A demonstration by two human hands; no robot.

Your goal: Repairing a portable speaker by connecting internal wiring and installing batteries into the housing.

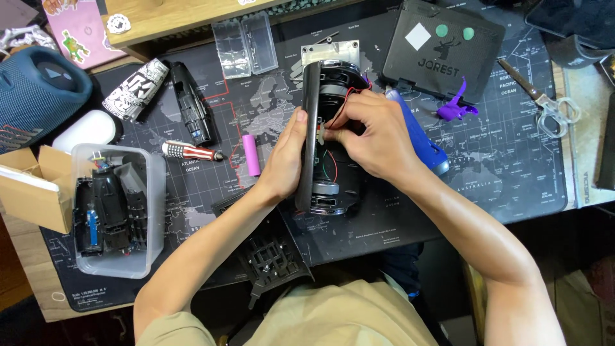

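Note:
A black, opened speaker body (328, 96) with red and green wires showing stands on edge in the middle of the dark map-printed desk mat (512, 166). My left hand (284, 163) grips its flat left side panel, thumb on the edge. My right hand (373, 134) reaches into the open interior, fingers pinched at a small part by the wires. What the fingertips pinch is too small to tell. A pink cylindrical battery cell (250, 154) lies just left of my left hand.
A clear plastic tub (147, 256) of black parts sits at the left beside a cardboard box (35, 186). Nearby lie a small screwdriver (191, 151), black housing pieces (190, 102), a clear battery case (245, 42), a blue tool (419, 138), scissors (544, 99), a black tool case (442, 48) and a black grille (272, 253).

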